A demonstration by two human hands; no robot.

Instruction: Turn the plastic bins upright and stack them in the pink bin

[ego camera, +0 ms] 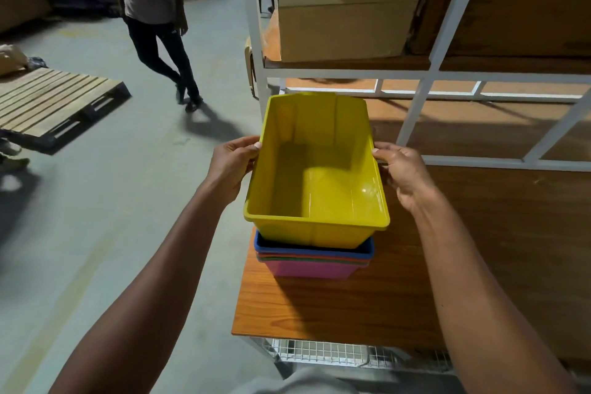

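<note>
Yellow bin (pixel 315 182) upright, mouth up, long axis running away from the camera, sitting partway into the blue bin (pixel 367 249). Left hand (pixel 232 166) and right hand (pixel 404 176) each clamp a long rim. Below, one pink bin (pixel 311 269) on the wooden shelf (pixel 319 307); thin orange and green rims between, count unclear.

I count one yellow bin (pixel 315 169) at centre, one blue bin (pixel 315 250) and one pink bin (pixel 311 269) toward 6 o'clock, two hands, one pallet (pixel 54 105) at 9, two boxes at 12.
</note>
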